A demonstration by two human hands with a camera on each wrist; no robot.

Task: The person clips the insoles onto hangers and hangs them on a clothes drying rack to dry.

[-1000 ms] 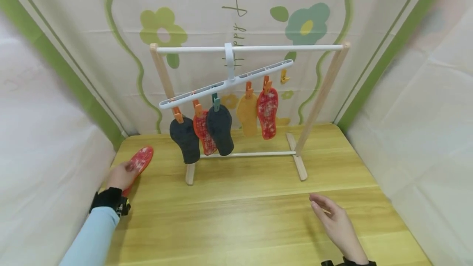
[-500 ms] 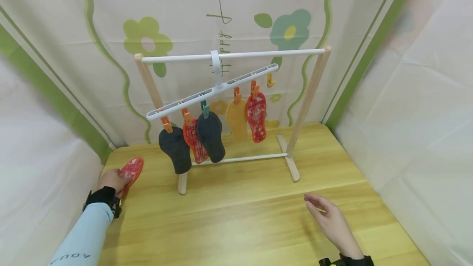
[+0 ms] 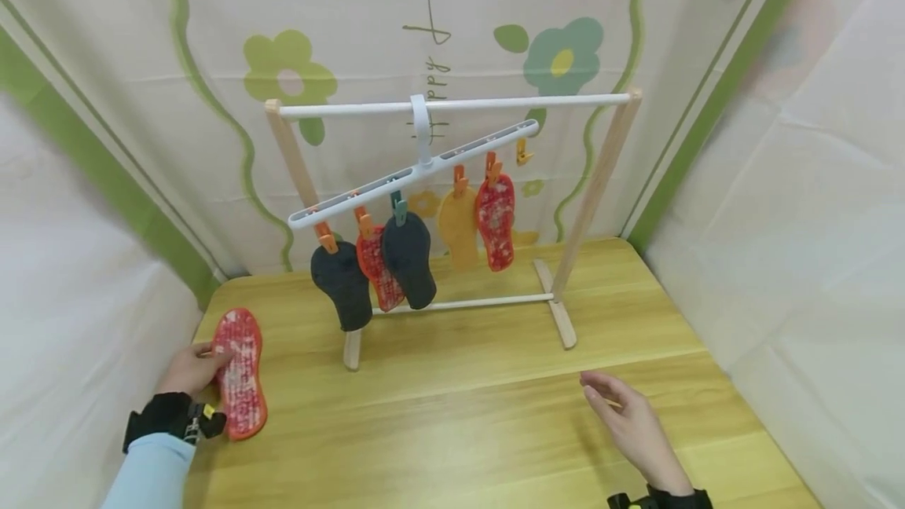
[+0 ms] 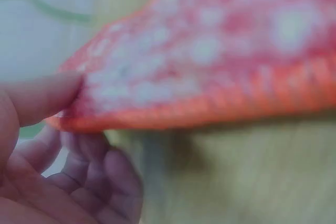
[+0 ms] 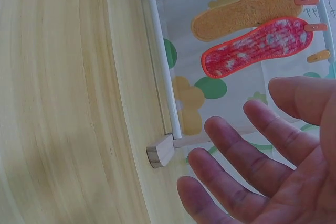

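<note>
At the table's left side, my left hand [image 3: 191, 371] pinches a red-and-white insole [image 3: 243, 375] by its edge. In the left wrist view the thumb lies on top of the insole [image 4: 210, 51] and the fingers are below it. My right hand [image 3: 632, 426] is held over the right part of the table, fingers loosely bent and holding nothing. A grey clip hanger [image 3: 413, 175] carries two dark insoles [image 3: 408, 261], a red one [image 3: 375, 258] partly hidden between them, a yellow one [image 3: 458, 230] and another red one [image 3: 496, 222]. A yellow clip [image 3: 522, 152] at its right end holds nothing.
The hanger hooks over the white top bar [image 3: 523, 103] of a wooden rack [image 3: 594, 195] at the back of the table [image 3: 424, 430]. Its feet [image 3: 560, 324] stick out toward me. Printed fabric [image 3: 212, 38] walls the back and sides.
The left hand has drawn the insole toward me and turned its patterned face to the head camera. The head view has shifted slightly. The right hand stays nearly still.
</note>
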